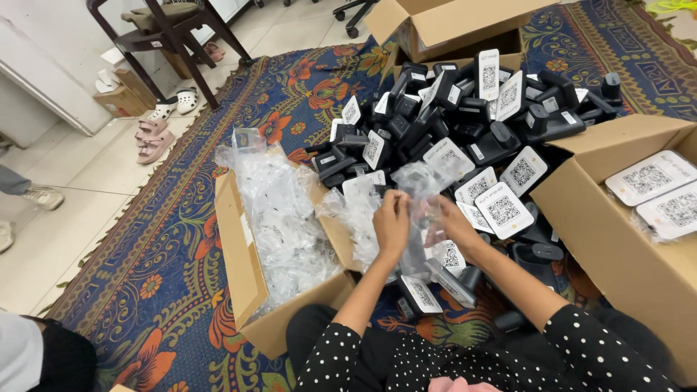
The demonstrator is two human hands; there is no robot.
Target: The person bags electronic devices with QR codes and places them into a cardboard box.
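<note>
- Centrally, the left hand [392, 221] has its fingers curled and clenched on a clear plastic bag [421, 185], gripping its left edge.
- The right hand [451, 221] grasps the same bag from the other side; its fingertips are partly veiled by the crinkled film, so their exact hold is hard to read, though they seem closed on it.
- The bag stands upright between both hands, above the person's lap, and a dark device inside it [415, 250] hangs below the fingers.
- Just behind the hands lies a heap of black devices [465, 123] with white square-patterned labels, spread over the patterned carpet [167, 254].
- Left of the hands, an open cardboard box [243, 268] holds a mass of empty clear bags [279, 210].
- To the right, another cardboard box [617, 232] carries bagged devices [661, 192], label side up.
- Sandals [156, 138] rest on the tiled floor at far left.
</note>
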